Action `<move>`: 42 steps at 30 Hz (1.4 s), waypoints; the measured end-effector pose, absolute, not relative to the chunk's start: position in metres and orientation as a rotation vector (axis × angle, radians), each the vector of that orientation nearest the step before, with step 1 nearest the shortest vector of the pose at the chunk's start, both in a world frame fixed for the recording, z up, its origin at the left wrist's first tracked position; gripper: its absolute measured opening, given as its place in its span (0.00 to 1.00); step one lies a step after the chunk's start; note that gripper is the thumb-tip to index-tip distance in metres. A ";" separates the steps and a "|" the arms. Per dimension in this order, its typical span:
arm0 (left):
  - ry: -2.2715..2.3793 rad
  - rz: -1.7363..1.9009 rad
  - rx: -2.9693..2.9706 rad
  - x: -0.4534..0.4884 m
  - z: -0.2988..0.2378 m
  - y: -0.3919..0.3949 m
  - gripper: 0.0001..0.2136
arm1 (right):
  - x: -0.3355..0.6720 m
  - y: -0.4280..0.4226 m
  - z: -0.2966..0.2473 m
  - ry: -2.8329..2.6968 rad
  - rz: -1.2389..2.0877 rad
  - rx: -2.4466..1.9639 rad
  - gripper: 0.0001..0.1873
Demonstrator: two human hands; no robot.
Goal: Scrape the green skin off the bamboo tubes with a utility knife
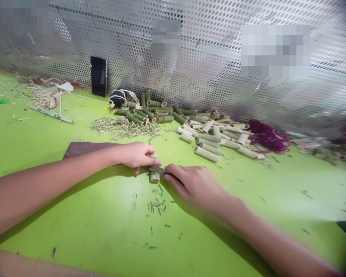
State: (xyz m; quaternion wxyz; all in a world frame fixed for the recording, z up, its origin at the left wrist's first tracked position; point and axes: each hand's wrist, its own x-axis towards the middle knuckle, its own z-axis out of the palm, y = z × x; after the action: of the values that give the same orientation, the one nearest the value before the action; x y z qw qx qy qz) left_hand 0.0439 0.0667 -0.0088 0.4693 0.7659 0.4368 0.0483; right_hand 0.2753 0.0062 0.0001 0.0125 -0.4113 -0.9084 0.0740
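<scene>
Pinching a short bamboo tube point(154, 176) in the left hand point(135, 156), right hand point(193, 186) curled around a small blade point(157, 169) against it; green worktable point(75, 219) strewn with shavings point(155, 206) below the tube, perforated metal wall point(190, 46) far beyond it.

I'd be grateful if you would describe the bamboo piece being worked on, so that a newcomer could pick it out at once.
On the bright green bench, look in front of the heap of cut bamboo tubes to where the two hands meet. The short bamboo tube lies there, held by the left hand, with a knife in the right hand against it. Unlike the heaped tubes, it is in hand, just above scattered green shavings.
</scene>
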 end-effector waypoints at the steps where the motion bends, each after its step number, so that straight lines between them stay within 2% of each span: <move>1: 1.078 0.121 1.875 0.044 -0.009 0.066 0.22 | 0.273 0.006 0.001 -2.838 0.206 -1.277 0.18; 5: 1.110 0.136 1.877 0.045 -0.010 0.064 0.21 | 0.268 0.005 0.004 -2.832 0.279 -1.288 0.16; 15: 1.117 0.116 1.815 0.047 -0.007 0.064 0.21 | 0.292 0.013 0.015 -2.838 0.989 -1.152 0.22; 17: 1.113 0.119 1.824 0.046 -0.007 0.065 0.20 | 0.294 0.012 0.014 -2.817 0.933 -1.177 0.23; 22: 1.077 0.128 1.875 0.045 -0.009 0.066 0.21 | 0.284 0.011 0.004 -2.797 0.444 -1.283 0.20; 25: 1.075 0.113 1.895 0.045 -0.010 0.067 0.21 | 0.275 0.010 0.002 -2.839 0.309 -1.239 0.17; 29: 1.094 0.102 1.907 0.046 -0.009 0.067 0.20 | 0.272 0.010 0.002 -2.808 0.414 -1.254 0.17; 38: 1.118 0.073 1.887 0.047 -0.006 0.066 0.20 | 0.298 0.017 0.016 -2.873 1.042 -1.184 0.26; 40: 1.119 0.062 1.901 0.047 -0.005 0.066 0.20 | 0.300 0.016 0.016 -2.836 1.006 -1.229 0.26; 42: 1.111 0.055 1.920 0.047 -0.005 0.066 0.20 | 0.298 0.016 0.013 -2.778 0.820 -1.288 0.25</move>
State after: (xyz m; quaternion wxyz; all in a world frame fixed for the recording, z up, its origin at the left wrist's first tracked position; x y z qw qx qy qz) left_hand 0.0465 0.0661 -0.0052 0.4452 0.7749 0.4482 0.0221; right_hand 0.2979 0.0155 0.0126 -0.0140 -0.4064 -0.8762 0.2586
